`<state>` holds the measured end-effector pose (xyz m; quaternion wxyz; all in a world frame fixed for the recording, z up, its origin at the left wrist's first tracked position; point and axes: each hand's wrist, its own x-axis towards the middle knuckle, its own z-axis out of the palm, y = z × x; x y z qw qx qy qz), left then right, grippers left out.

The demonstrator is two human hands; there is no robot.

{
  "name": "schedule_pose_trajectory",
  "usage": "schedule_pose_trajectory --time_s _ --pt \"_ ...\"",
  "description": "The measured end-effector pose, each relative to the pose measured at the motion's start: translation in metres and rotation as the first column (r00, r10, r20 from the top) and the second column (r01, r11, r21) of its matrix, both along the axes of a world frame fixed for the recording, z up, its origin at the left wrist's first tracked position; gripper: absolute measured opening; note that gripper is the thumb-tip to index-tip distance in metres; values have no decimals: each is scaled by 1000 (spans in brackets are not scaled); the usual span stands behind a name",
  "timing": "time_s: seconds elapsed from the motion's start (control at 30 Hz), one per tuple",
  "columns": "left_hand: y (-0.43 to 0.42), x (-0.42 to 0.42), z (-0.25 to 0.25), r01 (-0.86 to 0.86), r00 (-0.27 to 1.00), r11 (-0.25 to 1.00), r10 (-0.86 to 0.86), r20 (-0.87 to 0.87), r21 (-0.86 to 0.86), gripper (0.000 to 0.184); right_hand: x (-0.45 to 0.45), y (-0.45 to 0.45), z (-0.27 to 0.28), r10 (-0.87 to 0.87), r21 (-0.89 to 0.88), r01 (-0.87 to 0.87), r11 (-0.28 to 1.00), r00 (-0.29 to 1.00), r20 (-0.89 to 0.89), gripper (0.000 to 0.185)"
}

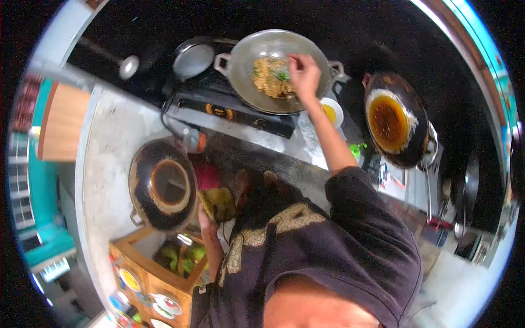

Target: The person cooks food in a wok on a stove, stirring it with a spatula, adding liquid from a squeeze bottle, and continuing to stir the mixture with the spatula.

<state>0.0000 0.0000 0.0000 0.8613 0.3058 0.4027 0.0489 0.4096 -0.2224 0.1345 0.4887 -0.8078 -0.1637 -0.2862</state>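
Head view. With right hand (305, 75): bunches fingertips together over pan, cannot tell whether pinching anything. With left hand (206, 217): clamps olive-brown cloth (217, 203), low beside dark shirt (328, 251). Just below right fingertips: crumbly brown food (265, 85) with green bits (283, 77), inside silver pan (244, 54) on stove (191, 108). Beside pan: white bowl (339, 113) of yellow liquid. Farther right: dark wok (377, 86) of brown liquid. Near left hand: blackened wok (144, 186).

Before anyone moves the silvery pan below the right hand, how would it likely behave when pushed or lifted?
The silvery pan probably stays stiff: its walls look metal. Lifted by one handle, it may tip, since the handles sit on opposite sides. The food would likely slide then, lying loose between sloping walls.
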Motion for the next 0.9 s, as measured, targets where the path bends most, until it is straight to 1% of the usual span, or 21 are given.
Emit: schedule_pose_trajectory --time_s 0.07,0.1,0.17,0.2,0.23,0.3,0.33,0.4,0.47,0.5,0.53,0.57,0.6,0.63,0.67,0.7,0.73,0.77,0.83,0.87,0.9 --pt "9 15 17 77 997 996 -77 -2 36 51 -18 -2 -9 -32 -90 32 995 999 -4 17" --pt "21 61 25 173 977 931 -203 62 321 49 14 2 -28 -99 -387 100 917 995 23 19" --pt "12 88 25 266 909 767 -401 113 583 45 11 -3 -61 53 -480 -222 849 939 -340 21" --pt "1 104 20 270 874 700 -466 137 661 45 -4 -10 -56 -55 -305 -17 952 972 -228 17" --pt "4 126 23 243 864 666 -479 154 705 45 -12 -4 -35 -13 -190 -38 981 965 -263 16" --pt "11 144 33 238 846 590 -516 133 771 48 -17 0 -69 63 -140 -105 984 958 -281 17" --pt "20 160 33 261 812 458 -581 64 850 49 -25 -4 -75 -80 -305 24 952 982 -173 19" --pt "26 197 38 233 827 750 -488 279 619 52 -27 -1 -75 -152 -346 82 935 971 -182 23" --pt "44 241 43 285 829 928 -364 424 239 56 -35 -4 -34 20 -101 -68 993 907 -421 27" --pt "61 258 38 200 729 740 -551 407 643 61 -42 -2 -31 -32 -138 -8 990 958 -285 29" --pt "82 274 32 32 642 412 -707 297 910 68 -51 4 -30 -74 -165 50 985 987 -146 32" --pt "99 291 29 -185 586 14 -801 121 983 77 -63 3 -26 -22 -131 -9 991 973 -229 32" --pt "92 309 47 119 620 419 -740 262 900 77 -75 3 -22 27 -92 -59 994 950 -311 33" --pt "85 327 66 257 754 792 -523 397 553 77 -96 -6 -18 188 42 -201 979 791 -582 31" --pt "89 344 78 282 804 851 -462 374 443 71 -120 -12 -30 330 332 -168 928 782 -529 29" --pt "98 357 76 314 826 879 -439 354 359 66 -144 -26 -33 381 439 -52 897 595 -708 26" --pt "108 370 74 336 848 903 -414 330 270 61 -174 -40 -60 286 380 87 921 514 -809 27" --pt "125 382 63 371 849 905 -422 317 209 55 -207 -57 -96 54 152 144 978 528 -847 32" --pt "151 407 36 409 859 899 -438 267 157 49 -290 -82 -180 -433 -285 373 883 411 -802 42" --pt "162 418 20 414 867 894 -444 224 169 48 -348 -101 -257 -529 -530 113 840 -44 -848 34" --pt "165 426 10 419 875 890 -449 183 181 48 -355 -106 -252 -527 -526 73 848 -8 -850 32"
